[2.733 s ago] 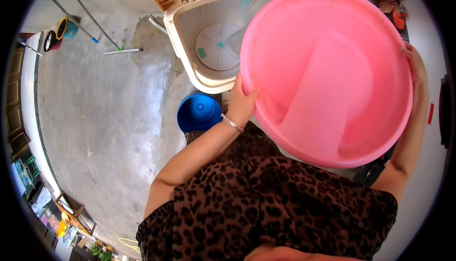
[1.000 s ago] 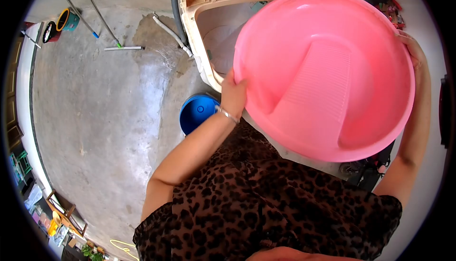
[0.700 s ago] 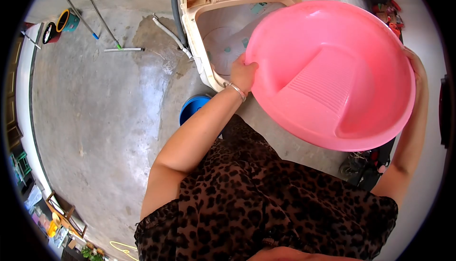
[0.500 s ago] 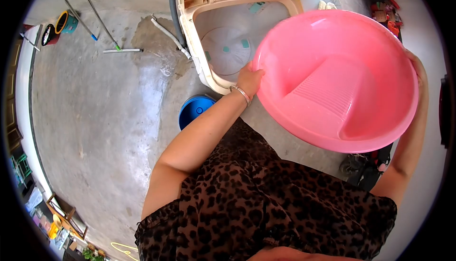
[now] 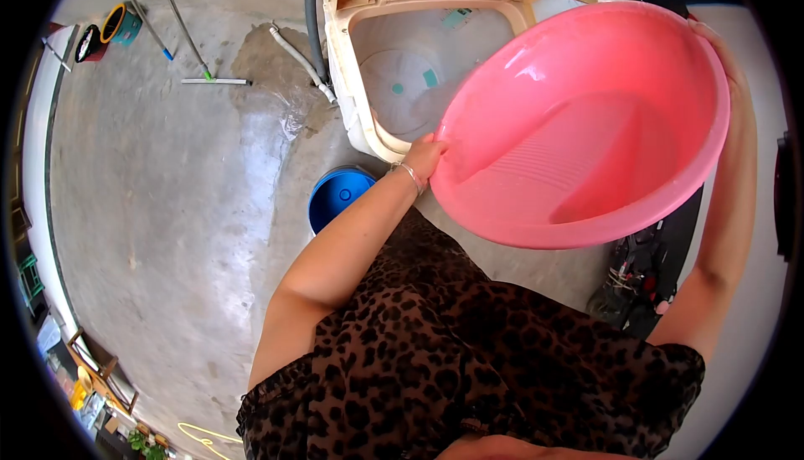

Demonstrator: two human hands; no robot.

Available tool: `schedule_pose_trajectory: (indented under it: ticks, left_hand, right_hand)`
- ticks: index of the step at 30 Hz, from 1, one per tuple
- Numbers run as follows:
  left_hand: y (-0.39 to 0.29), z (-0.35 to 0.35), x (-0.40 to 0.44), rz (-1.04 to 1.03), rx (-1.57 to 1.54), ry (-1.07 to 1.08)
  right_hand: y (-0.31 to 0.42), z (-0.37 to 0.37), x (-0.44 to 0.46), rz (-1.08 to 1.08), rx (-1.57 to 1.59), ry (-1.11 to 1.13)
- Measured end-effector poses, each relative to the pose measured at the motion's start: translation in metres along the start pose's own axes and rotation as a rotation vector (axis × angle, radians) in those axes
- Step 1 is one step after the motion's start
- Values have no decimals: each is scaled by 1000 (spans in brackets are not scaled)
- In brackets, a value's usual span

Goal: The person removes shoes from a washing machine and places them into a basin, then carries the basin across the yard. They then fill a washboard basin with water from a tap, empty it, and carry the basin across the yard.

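Note:
A large pink washbasin [image 5: 502, 125] with a ridged washboard moulded into its floor is held up in front of me, tilted, and I see no objects inside. My left hand [image 5: 425, 158] is closed on its near-left rim, thumb over the edge. At the far right rim my right hand [image 5: 718, 51] grips the basin, its fingers partly hidden behind the wall. Just beyond the basin stands a cream washing machine [image 5: 360, 116] with its lid raised and its drum showing. The basin covers part of the machine's opening.
A blue bucket [image 5: 342, 196] stands on the concrete floor below my left forearm. A grey drain hose [image 5: 314, 24] and a white pipe [image 5: 297, 62] run beside the machine. A floor squeegee [image 5: 213, 81] and two small buckets are farther left. Dark cluttered items [image 5: 632, 280] lie under the basin.
The basin has tilted further, its far right side rising and its left side moving slightly left and down. Both hands moved with it and kept their hold.

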State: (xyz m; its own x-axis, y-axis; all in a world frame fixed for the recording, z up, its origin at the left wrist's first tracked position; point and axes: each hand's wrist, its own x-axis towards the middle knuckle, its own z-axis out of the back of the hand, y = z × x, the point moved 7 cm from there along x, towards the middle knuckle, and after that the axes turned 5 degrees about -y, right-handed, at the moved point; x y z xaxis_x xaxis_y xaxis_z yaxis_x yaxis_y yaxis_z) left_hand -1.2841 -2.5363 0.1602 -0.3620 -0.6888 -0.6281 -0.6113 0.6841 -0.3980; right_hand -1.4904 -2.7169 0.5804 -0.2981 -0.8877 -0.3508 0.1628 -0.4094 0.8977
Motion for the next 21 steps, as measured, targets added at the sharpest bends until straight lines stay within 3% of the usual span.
schedule_pose_trajectory:
  ticks: [11,21]
  left_hand:
    - [-12,-2,-7,16,-32,61]
    - [-20,-12,-8,9,105,27]
  right_hand:
    - [10,-36,13,27,28,100]
    - [-17,-18,-31,203,188,-14]
